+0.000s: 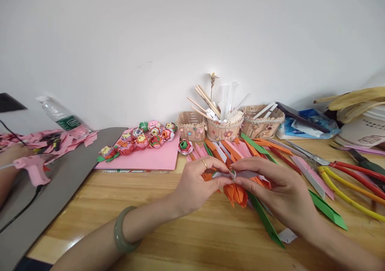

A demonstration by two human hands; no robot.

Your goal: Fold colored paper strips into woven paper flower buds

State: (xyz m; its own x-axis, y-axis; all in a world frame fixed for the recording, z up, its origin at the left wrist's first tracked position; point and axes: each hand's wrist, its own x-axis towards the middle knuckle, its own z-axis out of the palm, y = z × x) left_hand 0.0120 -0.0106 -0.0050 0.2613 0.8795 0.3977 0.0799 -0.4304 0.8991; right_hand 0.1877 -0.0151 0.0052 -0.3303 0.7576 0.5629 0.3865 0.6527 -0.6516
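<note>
My left hand (194, 185), with a ring on one finger and a green bangle on the wrist, pinches one side of a small folded paper piece (232, 174). The fingers of my right hand (279, 189) are closed on its other side. Much of this pale paper is covered by my fingertips. Below and behind my hands lie folded orange paper pieces (236, 195), along with pink and white strips. A long green paper strip (264, 219) slants out under my right hand.
Several paper flowers (142, 141) rest on a pink sheet (159, 158). Wooden baskets (225, 131) hold sticks by the wall. Yellow- and red-handled scissors (333, 164) lie right. At far left, another person's hand (12, 154) is by a pink glue gun (33, 168) near a bottle (64, 118).
</note>
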